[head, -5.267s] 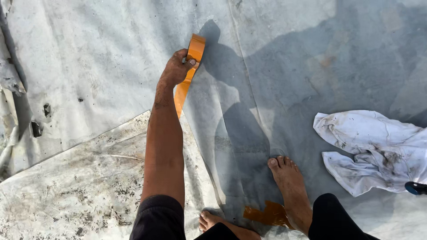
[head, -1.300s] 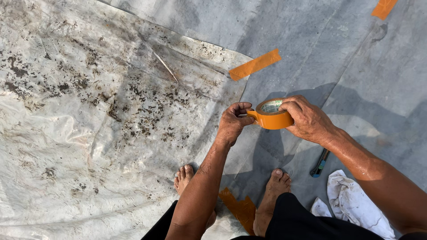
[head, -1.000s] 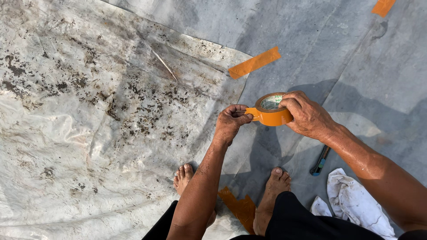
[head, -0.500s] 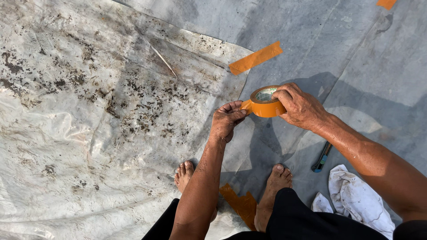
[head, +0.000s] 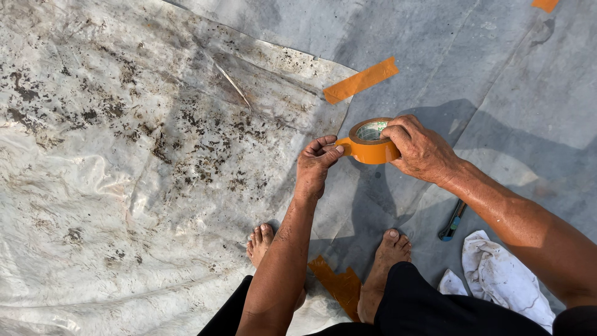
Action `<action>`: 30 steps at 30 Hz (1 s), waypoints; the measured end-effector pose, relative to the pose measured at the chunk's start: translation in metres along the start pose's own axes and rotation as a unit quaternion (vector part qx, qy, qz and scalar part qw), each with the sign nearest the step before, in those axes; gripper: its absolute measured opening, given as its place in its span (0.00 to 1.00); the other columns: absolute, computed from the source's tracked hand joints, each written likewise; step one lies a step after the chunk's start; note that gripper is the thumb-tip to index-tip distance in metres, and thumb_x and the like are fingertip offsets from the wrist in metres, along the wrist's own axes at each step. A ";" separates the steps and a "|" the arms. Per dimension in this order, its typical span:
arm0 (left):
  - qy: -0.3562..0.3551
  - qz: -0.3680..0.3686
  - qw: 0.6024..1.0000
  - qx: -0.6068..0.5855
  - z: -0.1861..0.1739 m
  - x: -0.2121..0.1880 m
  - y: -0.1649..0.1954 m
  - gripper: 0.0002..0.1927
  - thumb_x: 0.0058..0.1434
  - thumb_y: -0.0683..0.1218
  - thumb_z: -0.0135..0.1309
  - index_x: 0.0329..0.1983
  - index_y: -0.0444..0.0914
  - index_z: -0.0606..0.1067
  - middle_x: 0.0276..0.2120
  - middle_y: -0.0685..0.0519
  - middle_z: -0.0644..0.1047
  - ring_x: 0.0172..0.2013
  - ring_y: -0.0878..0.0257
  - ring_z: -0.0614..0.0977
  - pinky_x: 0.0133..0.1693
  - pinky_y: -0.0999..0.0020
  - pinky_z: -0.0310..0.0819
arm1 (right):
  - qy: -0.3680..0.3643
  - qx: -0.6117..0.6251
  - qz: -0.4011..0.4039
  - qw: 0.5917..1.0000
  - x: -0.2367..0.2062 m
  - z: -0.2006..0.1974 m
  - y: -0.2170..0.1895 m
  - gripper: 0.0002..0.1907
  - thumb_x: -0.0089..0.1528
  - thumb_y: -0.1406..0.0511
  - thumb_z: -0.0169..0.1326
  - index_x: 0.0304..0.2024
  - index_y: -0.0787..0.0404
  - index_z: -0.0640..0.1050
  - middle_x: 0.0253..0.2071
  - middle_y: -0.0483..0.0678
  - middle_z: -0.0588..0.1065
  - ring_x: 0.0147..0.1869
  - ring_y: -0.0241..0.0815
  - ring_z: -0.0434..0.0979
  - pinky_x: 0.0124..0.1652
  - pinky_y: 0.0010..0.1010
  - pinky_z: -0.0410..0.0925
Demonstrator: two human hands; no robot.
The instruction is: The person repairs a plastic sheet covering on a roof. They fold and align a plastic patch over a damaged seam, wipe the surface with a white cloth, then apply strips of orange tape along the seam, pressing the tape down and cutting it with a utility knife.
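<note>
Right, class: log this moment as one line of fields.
left hand: pinching tape end | right hand: gripping orange tape roll | below: grey sheet, dirty plastic | nearby: taped strip, white rag

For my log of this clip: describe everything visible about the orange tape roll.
The tape roll is a glossy orange ring with a pale inner core, partly used. It is held in the air above the grey sheet, tilted so its open centre faces up toward the camera. The right hand clasps its far side. The left hand pinches the short free end at its left edge.
</note>
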State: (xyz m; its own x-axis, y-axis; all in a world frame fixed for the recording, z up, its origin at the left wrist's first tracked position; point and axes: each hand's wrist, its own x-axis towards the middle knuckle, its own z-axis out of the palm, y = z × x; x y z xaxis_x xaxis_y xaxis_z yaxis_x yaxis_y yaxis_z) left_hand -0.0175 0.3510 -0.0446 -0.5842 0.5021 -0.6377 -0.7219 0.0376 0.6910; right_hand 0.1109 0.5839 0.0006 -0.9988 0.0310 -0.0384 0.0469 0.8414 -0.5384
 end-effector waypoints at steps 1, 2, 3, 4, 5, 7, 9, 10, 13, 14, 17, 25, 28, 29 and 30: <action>0.026 0.011 0.998 0.053 0.003 0.000 0.001 0.18 0.59 0.41 0.66 0.52 0.33 0.78 0.38 0.50 0.83 0.40 0.64 0.83 0.47 0.67 0.77 | -0.003 0.000 0.006 1.000 0.000 0.000 -0.001 0.32 0.45 0.71 0.72 0.50 0.62 0.73 0.50 0.53 0.72 0.61 0.51 0.74 0.51 0.32 0.77; 0.052 0.023 0.993 0.106 0.005 -0.001 0.002 0.16 0.59 0.41 0.66 0.49 0.33 0.79 0.36 0.51 0.83 0.39 0.64 0.83 0.45 0.68 0.78 | -0.006 -0.001 0.011 1.000 0.000 0.000 -0.002 0.32 0.45 0.70 0.72 0.50 0.62 0.73 0.51 0.53 0.72 0.61 0.51 0.74 0.50 0.32 0.77; 0.077 0.033 0.984 0.158 0.008 -0.001 0.003 0.15 0.58 0.42 0.67 0.47 0.33 0.81 0.35 0.51 0.84 0.37 0.65 0.83 0.42 0.69 0.79 | -0.008 -0.001 0.017 1.000 0.001 0.001 -0.003 0.32 0.46 0.70 0.72 0.50 0.62 0.73 0.51 0.53 0.72 0.61 0.51 0.74 0.50 0.32 0.77; 0.095 0.031 0.977 0.188 0.011 -0.002 0.006 0.13 0.58 0.43 0.67 0.45 0.34 0.82 0.35 0.53 0.84 0.36 0.66 0.83 0.41 0.69 0.79 | -0.012 -0.006 0.013 1.000 0.001 0.001 -0.004 0.32 0.45 0.69 0.72 0.51 0.61 0.73 0.51 0.52 0.72 0.61 0.51 0.74 0.51 0.34 0.77; 0.112 0.029 0.969 0.219 0.014 -0.004 0.008 0.11 0.58 0.44 0.67 0.42 0.36 0.83 0.34 0.54 0.84 0.35 0.67 0.83 0.40 0.70 0.79 | -0.014 -0.011 0.010 1.000 0.002 0.001 -0.005 0.33 0.45 0.68 0.73 0.51 0.61 0.74 0.51 0.52 0.73 0.61 0.51 0.74 0.52 0.35 0.76; 0.147 0.024 0.950 0.273 0.020 -0.005 0.012 0.10 0.58 0.46 0.67 0.40 0.38 0.84 0.32 0.55 0.85 0.33 0.68 0.83 0.39 0.71 0.79 | -0.007 -0.036 -0.010 0.999 0.004 0.002 -0.007 0.34 0.44 0.64 0.74 0.51 0.59 0.75 0.48 0.50 0.74 0.59 0.50 0.75 0.54 0.40 0.73; 0.184 0.015 0.929 0.320 0.027 -0.005 0.014 0.10 0.57 0.48 0.67 0.38 0.39 0.84 0.30 0.56 0.84 0.31 0.69 0.83 0.38 0.71 0.79 | 0.010 -0.074 -0.041 0.996 0.007 0.002 -0.009 0.35 0.41 0.58 0.75 0.50 0.56 0.77 0.44 0.47 0.76 0.54 0.47 0.76 0.55 0.45 0.69; 0.199 0.023 0.927 0.318 0.030 -0.003 0.015 0.09 0.58 0.48 0.66 0.38 0.39 0.84 0.30 0.56 0.84 0.31 0.69 0.83 0.38 0.71 0.79 | 0.003 -0.087 -0.032 0.996 0.009 0.001 -0.010 0.34 0.43 0.57 0.74 0.50 0.56 0.78 0.43 0.46 0.77 0.53 0.45 0.76 0.53 0.43 0.68; 0.239 0.044 0.920 0.309 0.036 0.005 0.013 0.09 0.59 0.48 0.64 0.37 0.38 0.84 0.30 0.56 0.84 0.31 0.68 0.83 0.38 0.70 0.78 | -0.005 -0.121 -0.018 0.992 0.017 -0.003 -0.010 0.31 0.47 0.52 0.73 0.49 0.54 0.80 0.41 0.43 0.77 0.50 0.42 0.76 0.49 0.39 0.65; 0.250 0.053 0.919 0.302 0.037 0.010 0.012 0.09 0.59 0.48 0.63 0.37 0.38 0.83 0.30 0.55 0.84 0.31 0.68 0.83 0.38 0.70 0.78 | 0.004 -0.131 -0.024 0.991 0.021 -0.006 -0.009 0.30 0.46 0.50 0.73 0.47 0.53 0.80 0.40 0.43 0.77 0.49 0.41 0.76 0.49 0.39 0.65; 0.265 0.069 0.909 0.314 0.036 0.024 0.011 0.09 0.59 0.48 0.64 0.37 0.37 0.83 0.29 0.54 0.84 0.31 0.66 0.83 0.38 0.69 0.78 | -0.042 -0.153 0.026 0.987 0.034 -0.016 -0.003 0.31 0.46 0.46 0.72 0.47 0.51 0.81 0.38 0.43 0.78 0.46 0.40 0.76 0.47 0.39 0.65; 0.255 0.039 0.902 0.346 0.031 0.064 0.023 0.09 0.57 0.47 0.64 0.36 0.37 0.83 0.31 0.54 0.85 0.31 0.66 0.84 0.39 0.69 0.78 | -0.123 0.011 0.113 0.986 0.066 -0.033 0.015 0.35 0.39 0.46 0.75 0.40 0.56 0.79 0.35 0.46 0.78 0.49 0.44 0.78 0.61 0.47 0.63; 0.244 0.013 0.897 0.368 0.022 0.073 0.030 0.09 0.56 0.48 0.64 0.37 0.39 0.83 0.31 0.54 0.85 0.31 0.65 0.84 0.39 0.68 0.79 | -0.150 0.155 0.179 0.960 0.065 -0.032 0.019 0.30 0.45 0.50 0.71 0.42 0.56 0.78 0.37 0.46 0.78 0.45 0.45 0.79 0.44 0.42 0.73; 0.238 -0.001 0.894 0.380 0.020 0.075 0.033 0.10 0.56 0.49 0.64 0.37 0.39 0.83 0.31 0.54 0.85 0.32 0.65 0.84 0.39 0.67 0.79 | -0.142 0.189 0.183 0.954 0.064 -0.032 0.020 0.26 0.50 0.50 0.67 0.43 0.57 0.77 0.36 0.46 0.78 0.43 0.44 0.81 0.42 0.41 0.74; 0.232 -0.015 0.890 0.391 0.019 0.077 0.036 0.10 0.56 0.49 0.64 0.37 0.40 0.83 0.32 0.54 0.85 0.32 0.64 0.84 0.38 0.67 0.79 | -0.134 0.221 0.185 0.948 0.063 -0.031 0.021 0.22 0.56 0.50 0.64 0.43 0.57 0.77 0.34 0.46 0.79 0.41 0.43 0.82 0.40 0.39 0.75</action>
State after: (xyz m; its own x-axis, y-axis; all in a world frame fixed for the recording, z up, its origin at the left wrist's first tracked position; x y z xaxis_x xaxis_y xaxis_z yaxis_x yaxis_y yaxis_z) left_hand -0.0809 0.4072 -0.0622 -0.7907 0.0857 -0.6062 -0.3669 0.7263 0.5812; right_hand 0.0482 0.6201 0.0133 -0.8759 0.0914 -0.4738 0.4540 0.4888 -0.7449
